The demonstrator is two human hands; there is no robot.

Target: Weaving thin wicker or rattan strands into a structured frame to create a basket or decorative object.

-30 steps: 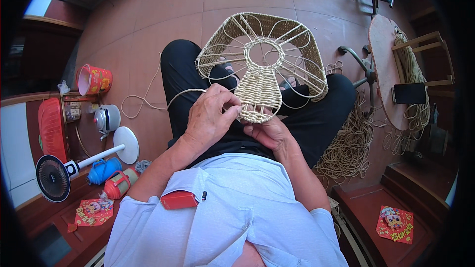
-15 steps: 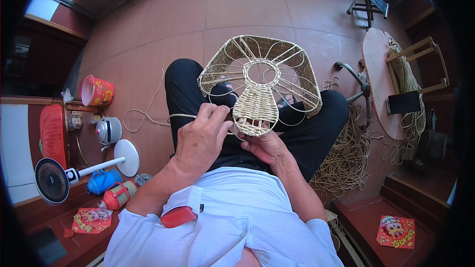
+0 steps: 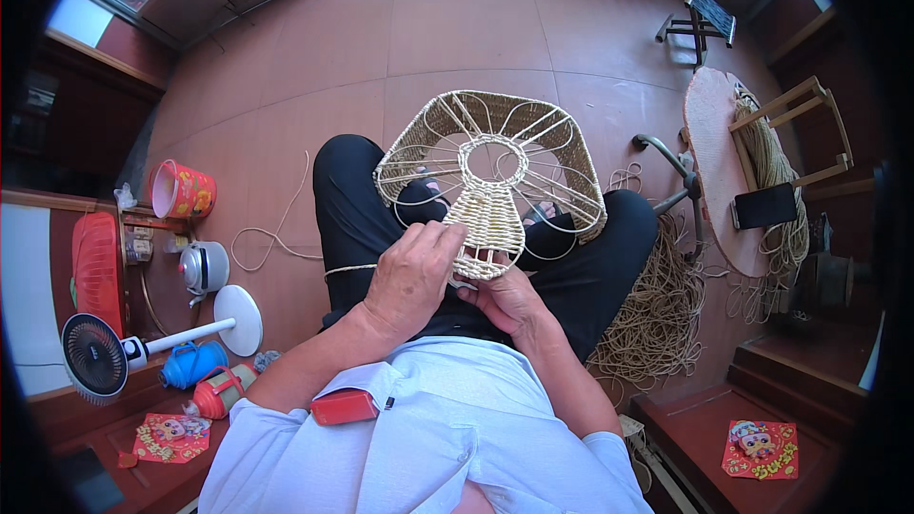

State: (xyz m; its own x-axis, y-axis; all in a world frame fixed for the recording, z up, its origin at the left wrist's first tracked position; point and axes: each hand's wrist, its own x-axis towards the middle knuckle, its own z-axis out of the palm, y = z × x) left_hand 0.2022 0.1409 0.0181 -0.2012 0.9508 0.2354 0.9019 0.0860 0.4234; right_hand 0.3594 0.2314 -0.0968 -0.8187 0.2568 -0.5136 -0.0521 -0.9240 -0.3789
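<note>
A fan-shaped woven rope frame (image 3: 495, 160) rests across my lap, its wide banded rim away from me. Cords radiate from a round ring in its middle. The narrow woven neck (image 3: 486, 221) points toward me and ends in a small slotted piece. My left hand (image 3: 416, 271) is closed on the neck's left edge, fingertips over the weave. From below, my right hand (image 3: 507, 300) grips the near end; part of its fingers is hidden under it. A pale strand shows between the hands. A loose cord (image 3: 348, 269) runs left from beside my left hand.
Right of my knee lies a heap of rope (image 3: 657, 309), by a metal-legged stand (image 3: 676, 181) and a pinkish oval board (image 3: 709, 152). A folding stool (image 3: 700, 24) stands far right. At left are a bucket (image 3: 195, 192), kettle (image 3: 203, 268), fan (image 3: 95, 354) and flasks (image 3: 193, 365).
My left hand has moved right and up, from beside the neck onto its left edge. The right hand stays under the near end. The whole view has shifted slightly.
</note>
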